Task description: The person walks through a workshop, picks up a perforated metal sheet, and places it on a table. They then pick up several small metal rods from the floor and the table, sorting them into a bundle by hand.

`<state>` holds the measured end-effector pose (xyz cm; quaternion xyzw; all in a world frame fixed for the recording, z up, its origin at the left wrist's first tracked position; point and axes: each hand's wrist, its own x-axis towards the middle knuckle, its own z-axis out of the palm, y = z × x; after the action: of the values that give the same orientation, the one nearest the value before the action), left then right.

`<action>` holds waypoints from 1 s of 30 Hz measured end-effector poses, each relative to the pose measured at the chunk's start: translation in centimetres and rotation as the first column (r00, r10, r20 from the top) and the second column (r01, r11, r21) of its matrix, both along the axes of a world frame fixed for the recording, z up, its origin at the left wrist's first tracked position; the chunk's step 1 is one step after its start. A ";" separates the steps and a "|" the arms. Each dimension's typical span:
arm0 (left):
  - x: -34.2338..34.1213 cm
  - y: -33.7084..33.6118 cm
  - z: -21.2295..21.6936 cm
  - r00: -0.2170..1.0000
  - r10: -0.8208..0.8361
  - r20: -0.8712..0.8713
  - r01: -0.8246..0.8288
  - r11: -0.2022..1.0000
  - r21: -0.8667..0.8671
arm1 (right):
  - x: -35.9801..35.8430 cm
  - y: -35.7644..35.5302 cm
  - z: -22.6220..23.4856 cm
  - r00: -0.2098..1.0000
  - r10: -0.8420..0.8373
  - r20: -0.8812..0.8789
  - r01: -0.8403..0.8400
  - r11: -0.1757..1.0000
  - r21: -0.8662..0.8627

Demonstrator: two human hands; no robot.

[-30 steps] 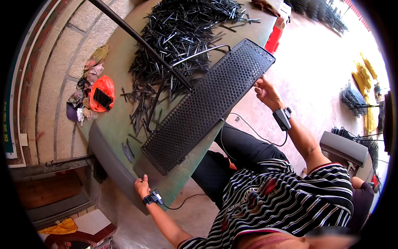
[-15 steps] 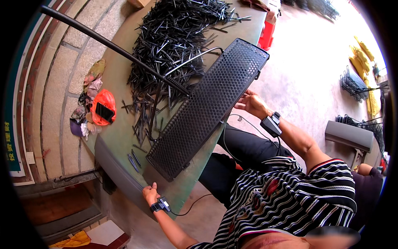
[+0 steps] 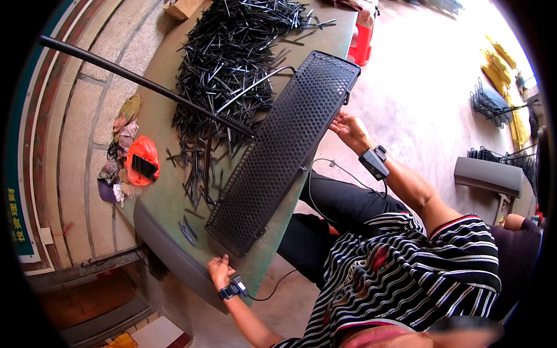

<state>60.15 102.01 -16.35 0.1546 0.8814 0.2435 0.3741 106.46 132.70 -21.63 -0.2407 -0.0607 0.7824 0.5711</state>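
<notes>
A long black perforated metal tray (image 3: 284, 153) lies aslant across the table. A bent metal rod (image 3: 255, 88) runs from its far side, and a long black pole (image 3: 125, 71) ends over its middle. My left hand (image 3: 220, 271) is by the tray's near end, thumb and fingers apart, with nothing visible in it. My right hand (image 3: 351, 132) is at the tray's right edge with fingers stretched toward it; whether they touch is hard to see. A large pile of thin black metal pieces (image 3: 226, 75) lies beyond the tray.
The table (image 3: 174, 203) has a curved grey panel (image 3: 168, 255) at its near left end. An orange plastic bag (image 3: 144, 174) with a black phone (image 3: 143, 166) on it and some cloths (image 3: 125, 124) lie on the left. A red stool (image 3: 361, 45) stands beyond the right edge.
My left hand has moved from the curved grey panel toward the tray's near end. My right hand stays by the tray's right edge. The whole view has shifted slightly.
</notes>
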 end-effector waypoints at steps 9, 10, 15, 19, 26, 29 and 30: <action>3.4 0.4 0.7 0.999 0.042 -0.031 -0.035 0.977 0.209 | 1.3 -1.2 -0.7 0.921 0.365 0.135 -0.335 0.919 -0.207; 3.5 1.4 1.4 0.997 0.011 -0.077 0.006 0.976 0.218 | 2.3 -0.1 -1.5 0.910 0.387 0.146 -0.335 0.897 -0.287; 3.2 0.0 -0.7 0.978 0.178 -0.107 -0.141 0.948 0.286 | 1.2 0.0 1.9 0.820 0.536 0.202 -0.460 0.826 -0.325; 3.3 0.2 -2.7 0.966 0.195 -0.169 -0.127 0.929 0.347 | 1.1 0.9 3.3 0.806 0.506 0.306 -0.389 0.843 -0.370; 4.5 1.9 -2.1 0.927 0.324 0.189 -0.375 0.827 0.420 | 3.0 1.1 4.7 0.800 0.497 0.337 -0.364 0.848 -0.385; 4.4 2.0 -1.8 0.926 0.322 0.198 -0.378 0.815 0.439 | 3.5 1.1 5.1 0.779 0.492 0.389 -0.343 0.853 -0.394; 4.2 2.2 -1.9 0.918 0.331 0.220 -0.396 0.812 0.429 | 3.5 1.2 5.2 0.775 0.485 0.405 -0.330 0.857 -0.396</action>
<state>64.35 104.16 -18.22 0.0512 0.7828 0.5242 0.3313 109.97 133.85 -16.42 -0.4967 -0.1344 0.8006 0.3070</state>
